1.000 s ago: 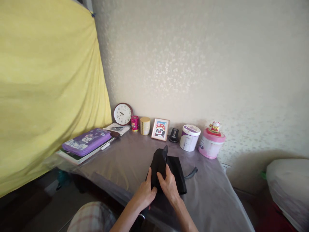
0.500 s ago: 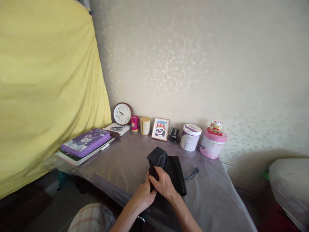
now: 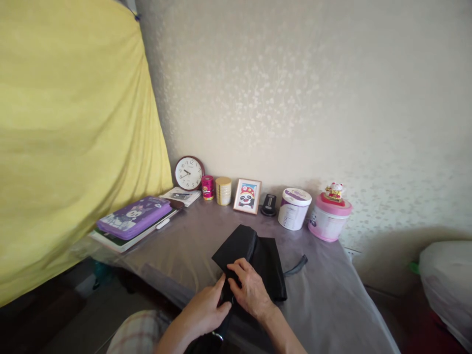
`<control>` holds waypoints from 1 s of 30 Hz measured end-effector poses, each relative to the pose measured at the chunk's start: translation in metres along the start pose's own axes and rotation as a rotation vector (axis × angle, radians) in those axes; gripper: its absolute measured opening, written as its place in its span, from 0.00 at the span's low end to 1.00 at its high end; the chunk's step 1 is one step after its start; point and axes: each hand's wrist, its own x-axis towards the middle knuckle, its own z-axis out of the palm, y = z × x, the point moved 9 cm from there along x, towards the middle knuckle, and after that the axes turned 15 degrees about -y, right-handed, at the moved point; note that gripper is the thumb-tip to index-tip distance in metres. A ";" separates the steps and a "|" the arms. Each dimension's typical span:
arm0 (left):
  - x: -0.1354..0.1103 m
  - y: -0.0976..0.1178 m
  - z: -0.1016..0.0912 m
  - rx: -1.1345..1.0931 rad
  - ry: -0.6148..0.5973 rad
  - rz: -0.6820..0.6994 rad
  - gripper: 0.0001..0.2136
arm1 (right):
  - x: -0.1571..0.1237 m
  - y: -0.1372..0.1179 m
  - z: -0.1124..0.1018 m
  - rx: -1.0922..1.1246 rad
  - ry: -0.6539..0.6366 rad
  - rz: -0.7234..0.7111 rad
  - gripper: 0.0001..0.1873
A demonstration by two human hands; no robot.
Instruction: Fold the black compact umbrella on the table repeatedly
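Left hand (image 3: 206, 307): gripping folded black fabric (image 3: 238, 247) | Right hand (image 3: 251, 290): partly curled on fabric, grip indiscernible | Location: desk (image 3: 332, 300), near edge

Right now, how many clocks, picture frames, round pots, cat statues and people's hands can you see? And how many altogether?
Clock: 1
Picture frame: 1
Round pots: 4 (dark pink pot, yellow pot, purple-and-white pot, pale pink pot)
Cat statue: 1
Hands at the black cloth: 2 (left hand, right hand)
Total: 9
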 end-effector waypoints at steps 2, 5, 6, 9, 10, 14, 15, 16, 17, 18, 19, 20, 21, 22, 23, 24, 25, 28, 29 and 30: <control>-0.003 0.010 -0.015 0.072 0.082 0.054 0.11 | -0.001 -0.004 0.000 -0.035 -0.004 -0.016 0.15; -0.003 0.027 -0.035 0.093 0.220 0.109 0.14 | -0.002 -0.010 0.004 -0.117 -0.005 -0.051 0.13; -0.001 0.034 -0.040 0.078 0.265 0.158 0.15 | -0.002 -0.010 0.006 -0.148 0.002 -0.059 0.12; 0.007 0.053 -0.047 -0.035 0.348 0.372 0.16 | -0.005 -0.009 0.010 -0.199 0.036 -0.074 0.11; 0.012 0.055 -0.047 -0.070 0.351 0.415 0.16 | -0.006 -0.008 0.012 -0.206 0.045 -0.078 0.11; 0.035 0.057 -0.035 -0.099 0.267 0.467 0.19 | -0.010 -0.008 0.014 -0.198 0.070 -0.098 0.13; 0.040 0.058 -0.031 -0.093 0.230 0.480 0.19 | -0.010 -0.009 0.013 -0.179 0.079 -0.106 0.13; 0.046 0.059 -0.027 -0.083 0.192 0.492 0.20 | -0.011 -0.009 0.013 -0.155 0.087 -0.114 0.14; 0.051 0.059 -0.024 -0.071 0.157 0.500 0.20 | -0.011 -0.010 0.012 -0.134 0.095 -0.118 0.15; 0.056 0.059 -0.022 -0.060 0.129 0.503 0.21 | -0.011 -0.009 0.011 -0.120 0.102 -0.114 0.16; 0.061 0.057 -0.020 -0.050 0.109 0.499 0.22 | -0.012 -0.009 0.010 -0.113 0.107 -0.102 0.17; 0.066 0.055 -0.020 -0.041 0.096 0.489 0.23 | -0.012 -0.008 0.010 -0.110 0.106 -0.086 0.17; 0.070 0.052 -0.021 -0.034 0.088 0.474 0.24 | -0.012 -0.007 0.010 -0.108 0.101 -0.070 0.16; 0.075 0.048 -0.021 -0.029 0.084 0.455 0.25 | -0.013 -0.006 0.011 -0.107 0.093 -0.058 0.15; 0.080 0.044 -0.022 -0.023 0.083 0.436 0.25 | -0.013 -0.006 0.012 -0.102 0.083 -0.051 0.15; 0.085 0.039 -0.023 -0.016 0.082 0.418 0.24 | -0.013 -0.007 0.012 -0.094 0.074 -0.049 0.15; 0.090 0.034 -0.024 -0.011 0.083 0.398 0.22 | -0.014 -0.007 0.012 -0.084 0.067 -0.048 0.15; 0.106 0.014 -0.027 -0.010 0.107 0.324 0.21 | -0.014 -0.009 0.011 -0.051 0.057 -0.050 0.16; 0.111 0.008 -0.029 -0.015 0.122 0.294 0.21 | -0.014 -0.009 0.010 -0.042 0.057 -0.051 0.17; 0.115 0.002 -0.032 -0.022 0.141 0.265 0.21 | -0.014 -0.009 0.009 -0.037 0.059 -0.052 0.17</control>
